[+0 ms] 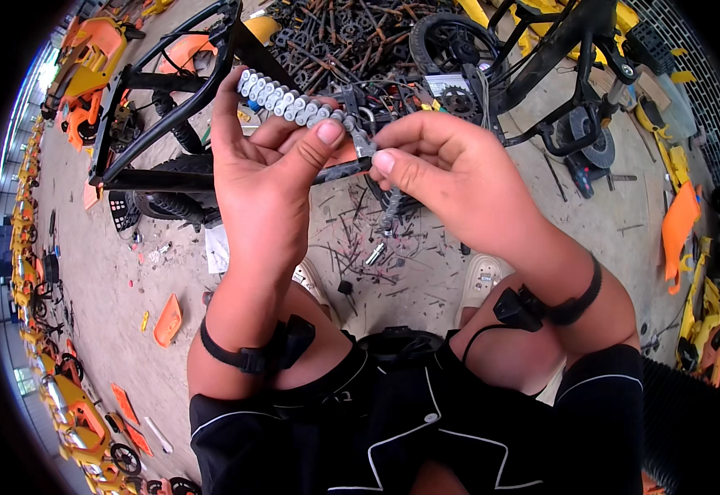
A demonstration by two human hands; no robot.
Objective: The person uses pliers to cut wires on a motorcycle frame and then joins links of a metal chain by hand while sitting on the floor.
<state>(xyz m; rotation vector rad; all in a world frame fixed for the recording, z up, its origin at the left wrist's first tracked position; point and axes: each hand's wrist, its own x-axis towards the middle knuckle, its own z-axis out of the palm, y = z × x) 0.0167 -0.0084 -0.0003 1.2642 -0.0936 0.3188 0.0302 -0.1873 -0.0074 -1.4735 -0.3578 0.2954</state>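
Note:
A silver roller chain [281, 99], folded in side-by-side runs, lies across the fingers of my left hand [265, 181], with the thumb pressing on it. My right hand [450, 177] pinches the chain's end between thumb and forefinger; its fingers hide the exact link. Below the right fingers a narrow length of what looks like chain [390, 208] hangs down. Just behind both hands runs a dark bar with an orange patch [346, 152]. Each forearm wears a black strap with a small black device.
Black tube frames stand at left [158, 177] and right [558, 66]. Behind them is a heap of rusty metal parts [343, 41]. A shiny socket-like piece [375, 252] and thin debris lie before my feet. A drill [580, 175] rests at right, an orange panel [167, 322] at left.

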